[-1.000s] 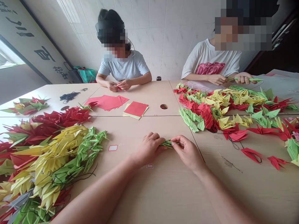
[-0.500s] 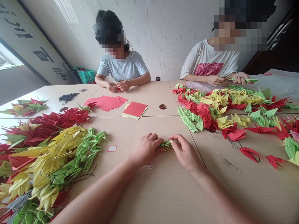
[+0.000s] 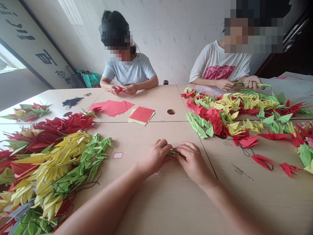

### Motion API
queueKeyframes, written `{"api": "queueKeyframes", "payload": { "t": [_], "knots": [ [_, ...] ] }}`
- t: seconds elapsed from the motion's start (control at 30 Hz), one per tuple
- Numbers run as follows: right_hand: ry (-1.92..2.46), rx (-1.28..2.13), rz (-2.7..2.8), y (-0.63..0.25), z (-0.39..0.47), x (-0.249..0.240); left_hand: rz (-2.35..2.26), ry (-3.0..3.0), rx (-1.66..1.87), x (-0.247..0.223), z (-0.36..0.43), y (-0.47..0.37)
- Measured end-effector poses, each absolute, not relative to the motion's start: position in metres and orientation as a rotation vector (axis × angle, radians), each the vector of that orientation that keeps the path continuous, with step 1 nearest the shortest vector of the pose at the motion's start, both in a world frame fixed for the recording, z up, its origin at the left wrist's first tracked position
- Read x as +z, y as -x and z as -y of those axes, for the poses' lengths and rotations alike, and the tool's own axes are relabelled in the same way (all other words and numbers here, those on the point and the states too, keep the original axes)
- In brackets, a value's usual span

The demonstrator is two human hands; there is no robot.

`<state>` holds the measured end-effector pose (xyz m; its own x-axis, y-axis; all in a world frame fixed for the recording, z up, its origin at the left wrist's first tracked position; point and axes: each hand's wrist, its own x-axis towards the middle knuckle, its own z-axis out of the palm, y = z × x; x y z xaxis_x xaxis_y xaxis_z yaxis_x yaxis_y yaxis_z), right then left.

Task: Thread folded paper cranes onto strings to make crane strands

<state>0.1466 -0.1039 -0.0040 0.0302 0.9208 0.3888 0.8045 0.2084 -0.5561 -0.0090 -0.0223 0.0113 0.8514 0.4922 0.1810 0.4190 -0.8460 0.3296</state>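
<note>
Between my two hands, low over the middle of the table, is a bundle of thin green folded paper pieces [image 3: 173, 152]. My left hand [image 3: 160, 151] is closed around its left end. My right hand [image 3: 189, 155] has its thumb and fingers pinched on the right end. Most of the bundle is hidden by my fingers, so its exact shape cannot be made out. A small red-edged label [image 3: 156, 174] is stuck on the table [image 3: 156, 202] below my left hand.
Folded paper cranes in red, yellow [image 3: 66, 156] and green lie heaped at left; strings of cranes [image 3: 215, 114] lie at right near a needle-like wire [image 3: 241, 169]. Red paper sheets [image 3: 141, 115] lie ahead. Two people sit opposite, one folding red paper [image 3: 120, 89], one holding green pieces [image 3: 258, 85].
My right hand has moved in toward my left and closed over the right end of the green bundle. Across the table, the red paper in a person's hands has come up slightly.
</note>
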Motion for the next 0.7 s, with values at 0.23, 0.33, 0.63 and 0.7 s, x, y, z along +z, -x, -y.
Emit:
{"api": "queueKeyframes", "payload": {
  "t": [0.23, 0.33, 0.63, 0.7],
  "knots": [
    [1.558, 0.364, 1.772, -0.148, 0.103, -0.001, -0.590, -2.712, 0.405, 0.011, 0.022, 0.009],
    [1.545, 0.349, 1.752, -0.148, 0.103, -0.004, -0.561, -2.679, 0.498, 0.005, 0.022, 0.009],
    [1.510, 0.335, 1.715, -0.148, 0.103, -0.004, -0.480, -2.455, 0.595, 0.005, 0.018, 0.010],
    [1.518, 0.316, 1.705, -0.148, 0.103, -0.002, -0.505, -2.345, 0.627, 0.008, 0.017, 0.011]
  ]
}}
